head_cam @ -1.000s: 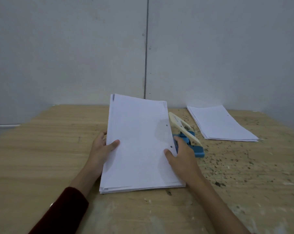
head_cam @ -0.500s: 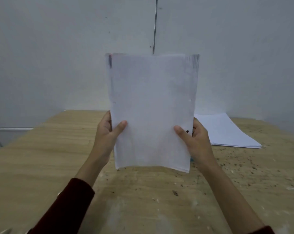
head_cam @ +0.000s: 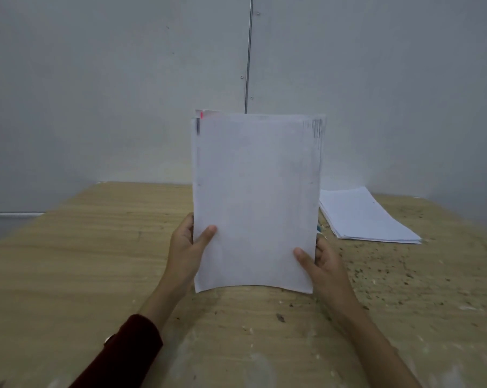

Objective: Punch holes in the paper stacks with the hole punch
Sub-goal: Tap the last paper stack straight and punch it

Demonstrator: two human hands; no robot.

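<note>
A white paper stack stands upright in front of me, its bottom edge on or just above the wooden table. My left hand grips its left edge, thumb on the front sheet. My right hand grips the lower right edge the same way. The blue hole punch is almost fully hidden behind the stack; only a small blue sliver shows at the stack's right edge.
A second white paper stack lies flat at the back right of the table. Small dark specks are scattered over the table's right side. A grey wall rises right behind the table.
The stack lay flat beside the hole punch a second ago. Both hands lifted it upright, and it now stands a little lower, with its sheets slightly uneven at the top.
</note>
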